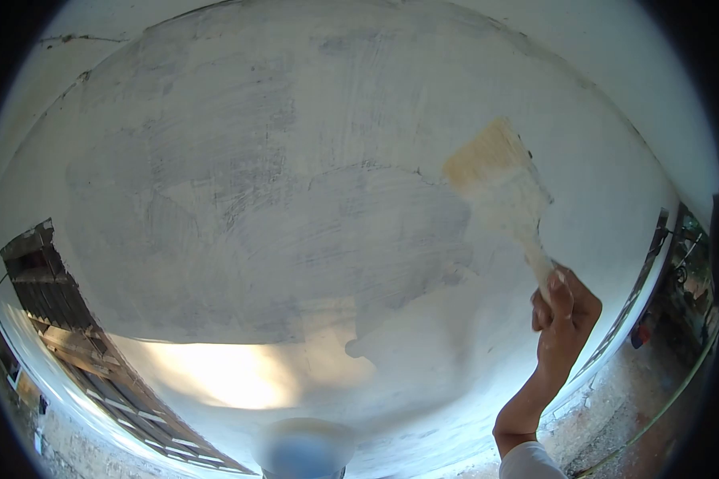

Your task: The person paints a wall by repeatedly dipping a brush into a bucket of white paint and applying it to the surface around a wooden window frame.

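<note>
My right hand (566,302) is raised at the right, fingers wrapped round the handle of a wide paintbrush (510,195). Pale paint coats the brush's handle and ferrule, while its tan bristles point up and left over the wall (359,231). Patches of whitish paint with streaky strokes lie over greyer areas of this wall. At the bottom middle, a blurred bucket (303,451) with a pale bluish inside shows only its upper part. My left hand is outside the view.
A barred window with brown wooden shutters (80,319) is at the lower left. A second dark opening (635,295) lies along the right side. Bright sunlight (224,375) falls on the lower wall. Rough ground (615,407) and a thin green stalk (671,403) show at the lower right.
</note>
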`<action>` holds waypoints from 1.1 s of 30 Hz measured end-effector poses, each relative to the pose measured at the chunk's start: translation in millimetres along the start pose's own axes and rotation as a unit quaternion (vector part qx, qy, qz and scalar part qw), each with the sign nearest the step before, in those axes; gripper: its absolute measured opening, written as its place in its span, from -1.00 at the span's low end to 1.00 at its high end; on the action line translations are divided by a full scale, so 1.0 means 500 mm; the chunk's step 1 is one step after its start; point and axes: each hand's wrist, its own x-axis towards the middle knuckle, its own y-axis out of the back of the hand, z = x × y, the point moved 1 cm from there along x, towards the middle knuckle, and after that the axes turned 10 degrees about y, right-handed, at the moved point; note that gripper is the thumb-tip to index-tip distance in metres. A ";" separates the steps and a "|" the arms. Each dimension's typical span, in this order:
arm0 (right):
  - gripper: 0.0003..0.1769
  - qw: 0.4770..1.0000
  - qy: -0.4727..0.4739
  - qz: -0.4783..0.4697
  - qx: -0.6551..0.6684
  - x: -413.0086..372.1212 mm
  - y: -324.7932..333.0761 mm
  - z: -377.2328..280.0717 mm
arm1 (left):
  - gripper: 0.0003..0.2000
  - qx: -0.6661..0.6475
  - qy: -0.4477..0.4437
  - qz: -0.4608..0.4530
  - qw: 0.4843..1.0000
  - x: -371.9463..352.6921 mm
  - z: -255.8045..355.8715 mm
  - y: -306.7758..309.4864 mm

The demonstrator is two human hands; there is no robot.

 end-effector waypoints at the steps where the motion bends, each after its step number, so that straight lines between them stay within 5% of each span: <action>1: -0.69 0.995 -0.045 -0.033 0.087 -0.036 -0.013 -0.010 | -0.48 -0.004 0.012 0.010 1.000 -0.010 0.008 -0.001; 3: -0.79 0.957 -0.168 -0.094 0.216 -0.109 -0.028 -0.014 | -0.48 0.007 -0.006 0.010 1.000 -0.012 0.011 0.005; 5: -0.80 0.864 -0.316 -0.225 0.321 -0.150 -0.057 -0.025 | -0.53 0.001 -0.065 0.017 0.998 0.072 -0.054 0.040; 10: -0.72 0.703 -0.443 -0.472 0.293 -0.306 -0.179 0.021 | -0.48 -0.129 -0.085 -0.008 0.988 -0.009 -0.006 0.033; 15: -0.70 0.655 -0.313 -0.679 0.113 -0.447 -0.258 0.024 | -0.47 -0.153 -0.118 0.037 0.981 -0.011 -0.027 0.060; 20: -0.72 0.622 -0.231 -0.738 0.124 -0.553 -0.311 0.023 | -0.46 -0.129 -0.129 0.092 0.979 0.004 -0.045 0.096; 26: -0.72 0.639 0.003 -0.766 0.076 -0.694 -0.372 0.018 | -0.59 -0.134 -0.128 0.147 0.972 -0.009 -0.048 0.108; 31: -0.73 0.652 0.068 -0.753 0.066 -0.777 -0.403 -0.014 | -0.77 -0.156 -0.139 0.163 0.964 -0.011 -0.067 0.108; 33: -0.75 0.610 0.080 -0.787 0.058 -0.797 -0.409 -0.026 | -0.67 -0.142 -0.142 0.164 0.966 -0.006 -0.082 0.114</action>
